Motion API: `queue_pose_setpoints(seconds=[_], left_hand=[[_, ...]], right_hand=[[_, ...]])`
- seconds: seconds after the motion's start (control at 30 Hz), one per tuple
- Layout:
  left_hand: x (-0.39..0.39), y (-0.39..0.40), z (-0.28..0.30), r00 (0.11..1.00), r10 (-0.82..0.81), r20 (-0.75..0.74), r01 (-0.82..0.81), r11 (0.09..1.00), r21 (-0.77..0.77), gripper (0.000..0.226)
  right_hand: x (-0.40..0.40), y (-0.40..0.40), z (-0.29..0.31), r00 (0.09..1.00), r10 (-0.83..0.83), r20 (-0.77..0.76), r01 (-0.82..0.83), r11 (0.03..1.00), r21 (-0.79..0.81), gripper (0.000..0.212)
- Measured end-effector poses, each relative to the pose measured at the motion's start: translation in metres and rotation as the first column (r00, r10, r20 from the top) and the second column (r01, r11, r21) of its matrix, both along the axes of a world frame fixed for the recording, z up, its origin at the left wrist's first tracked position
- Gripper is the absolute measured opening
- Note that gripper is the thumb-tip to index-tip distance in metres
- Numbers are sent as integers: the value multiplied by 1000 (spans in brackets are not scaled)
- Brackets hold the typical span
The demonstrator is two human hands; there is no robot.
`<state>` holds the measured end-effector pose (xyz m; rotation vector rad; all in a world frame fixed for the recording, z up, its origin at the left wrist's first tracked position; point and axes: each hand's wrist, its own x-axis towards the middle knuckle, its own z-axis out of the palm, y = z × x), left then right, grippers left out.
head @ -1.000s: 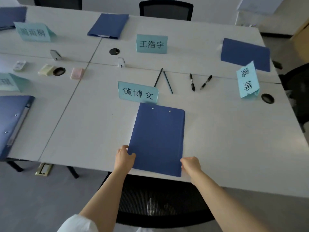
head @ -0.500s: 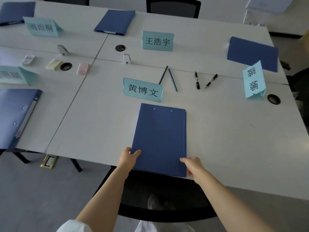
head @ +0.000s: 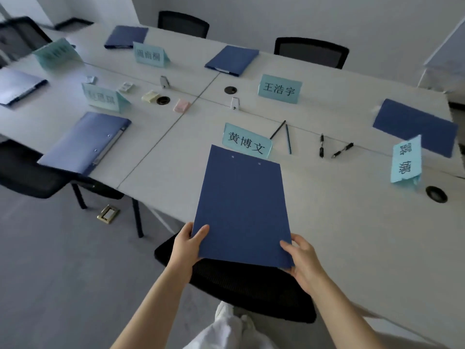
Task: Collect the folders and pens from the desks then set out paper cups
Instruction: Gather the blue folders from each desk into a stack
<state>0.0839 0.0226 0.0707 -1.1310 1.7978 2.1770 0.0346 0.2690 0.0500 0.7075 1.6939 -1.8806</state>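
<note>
Both hands hold the dark blue folder (head: 241, 205) by its near corners: the left hand (head: 187, 244) has its grip clamped on the left corner, thumb on top, and the right hand (head: 303, 260) is clamped on the right corner. The folder's near edge juts out past the edge of the white counter (head: 352, 222), above a black mesh chair (head: 239, 280); whether its far end touches the counter cannot be told. Just beyond its far edge stands a teal name card (head: 247, 142) reading 黄博文. Farther back another card (head: 279, 88) reads 王浩宇, and a third card (head: 405, 161) at the right stands sideways, its characters turned. The cards at the left are too blurred to read. Between the two readable cards lie two pencils (head: 283, 133) in a V and two black pens (head: 334, 148). More blue folders lie around: one at the right (head: 415, 125), one at the left edge (head: 85, 142), one beyond the far card (head: 231, 60).
</note>
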Motion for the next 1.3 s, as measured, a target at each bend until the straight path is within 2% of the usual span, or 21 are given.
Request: queue_pose_setpoints(seconds=[0.17, 0.33, 0.5, 0.67, 0.8, 0.97, 1.3], left_hand=[[71, 1, 16, 987, 160, -32, -159, 987, 18, 16], [124, -9, 25, 960, 278, -23, -278, 960, 22, 18], [166, -45, 35, 912, 409, -25, -407, 911, 71, 24], [211, -108, 42, 815, 579, -25, -569, 807, 155, 24], [245, -170, 48, 762, 647, -22, -636, 754, 163, 28], [282, -260, 52, 760, 650, 9, -643, 750, 159, 28], [272, -382, 46, 709, 705, -2, -695, 700, 164, 30]], right_hand=[[27, -11, 27, 972, 174, -160, -172, 985, 25, 27], [38, -37, 43, 891, 373, -257, -362, 928, 93, 28], [45, -90, 56, 795, 539, -279, -550, 834, 44, 28], [67, -173, 58, 668, 683, -296, -710, 704, 24, 33], [88, -247, 55, 579, 763, -287, -788, 614, 41, 32], [115, -345, 51, 478, 828, -292, -844, 525, 106, 29], [109, -475, 44, 469, 848, -247, -842, 514, 167, 24]])
